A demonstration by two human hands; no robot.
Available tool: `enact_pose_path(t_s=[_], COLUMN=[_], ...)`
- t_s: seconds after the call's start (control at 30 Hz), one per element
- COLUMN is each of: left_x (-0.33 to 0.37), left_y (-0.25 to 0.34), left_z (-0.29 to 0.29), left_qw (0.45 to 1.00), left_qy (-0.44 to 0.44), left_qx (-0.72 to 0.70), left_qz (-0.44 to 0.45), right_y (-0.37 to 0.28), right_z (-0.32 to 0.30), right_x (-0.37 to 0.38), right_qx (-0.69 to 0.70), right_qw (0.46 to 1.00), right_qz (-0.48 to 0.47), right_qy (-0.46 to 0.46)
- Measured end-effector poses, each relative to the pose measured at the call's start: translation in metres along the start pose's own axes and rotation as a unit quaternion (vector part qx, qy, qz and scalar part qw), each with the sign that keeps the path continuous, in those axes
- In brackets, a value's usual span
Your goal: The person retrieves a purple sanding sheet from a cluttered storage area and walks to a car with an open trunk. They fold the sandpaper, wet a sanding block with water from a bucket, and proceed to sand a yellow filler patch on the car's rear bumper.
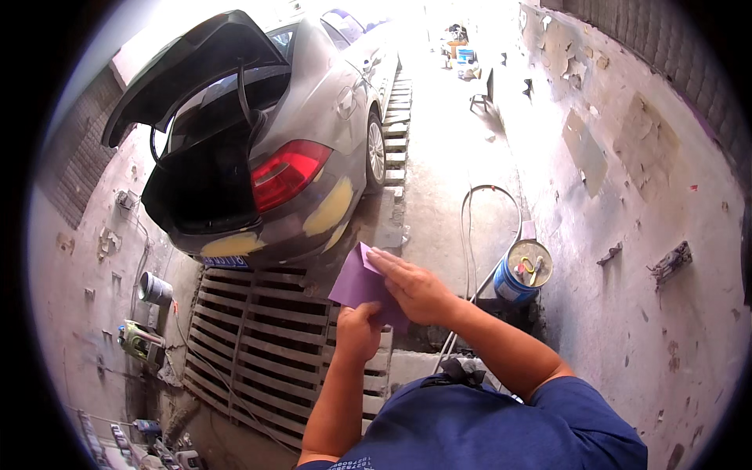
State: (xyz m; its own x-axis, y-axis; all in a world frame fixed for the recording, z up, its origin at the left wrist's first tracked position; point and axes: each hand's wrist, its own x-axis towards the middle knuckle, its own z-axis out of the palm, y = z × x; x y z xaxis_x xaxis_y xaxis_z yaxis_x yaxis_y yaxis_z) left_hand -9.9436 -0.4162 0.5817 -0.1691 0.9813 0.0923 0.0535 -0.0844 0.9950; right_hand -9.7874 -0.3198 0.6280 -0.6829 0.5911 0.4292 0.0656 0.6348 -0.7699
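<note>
We hold the purple sheet (355, 288) over the grate's (272, 345) right edge, left hand (358, 334) clamped on it, right hand (419, 291) laid against it, grip unclear; the folding looks begun but unfinished, the sheet clear of the car's (313, 102) yellow patches (329, 208).

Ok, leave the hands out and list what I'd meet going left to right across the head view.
Grey bucket → blue licence plate → taillight → purple sheet → blue bucket → grey wall patch.
</note>
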Motion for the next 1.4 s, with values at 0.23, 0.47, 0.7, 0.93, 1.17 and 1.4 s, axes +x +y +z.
enact_pose_path(t_s=[0.23, 0.47, 0.7, 0.93, 1.17, 1.4], left_x=[0.02, 0.017, 0.019, 0.022, 0.017, 0.012], left_y=[0.016, 0.037, 0.041, 0.047, 0.043, 0.036], left_z=[0.017, 0.025, 0.043, 0.035, 0.041, 0.026], left_qw=[0.885, 0.883, 0.885, 0.86, 0.869, 0.876], left_qy=[0.074, 0.058, 0.07, 0.121, 0.103, 0.077], left_qx=[-0.442, -0.46, -0.459, -0.496, -0.483, -0.474], left_qz=[-0.127, -0.069, 0.014, -0.022, 0.013, -0.042], right_y=[0.01, 0.017, 0.027, 0.018, 0.021, 0.02], right_z=[0.046, 0.049, 0.044, 0.039, 0.042, 0.041], right_x=[-0.017, -0.009, 0.007, 0.009, 0.004, -0.008], right_qx=[-0.014, 0.119, 0.192, 0.072, 0.158, 0.112], right_qw=[0.999, 0.991, 0.981, 0.997, 0.987, 0.992], right_qz=[-0.037, -0.057, -0.013, -0.033, -0.038, -0.055], right_qy=[0.0, -0.028, 0.01, -0.011, 0.002, -0.023])
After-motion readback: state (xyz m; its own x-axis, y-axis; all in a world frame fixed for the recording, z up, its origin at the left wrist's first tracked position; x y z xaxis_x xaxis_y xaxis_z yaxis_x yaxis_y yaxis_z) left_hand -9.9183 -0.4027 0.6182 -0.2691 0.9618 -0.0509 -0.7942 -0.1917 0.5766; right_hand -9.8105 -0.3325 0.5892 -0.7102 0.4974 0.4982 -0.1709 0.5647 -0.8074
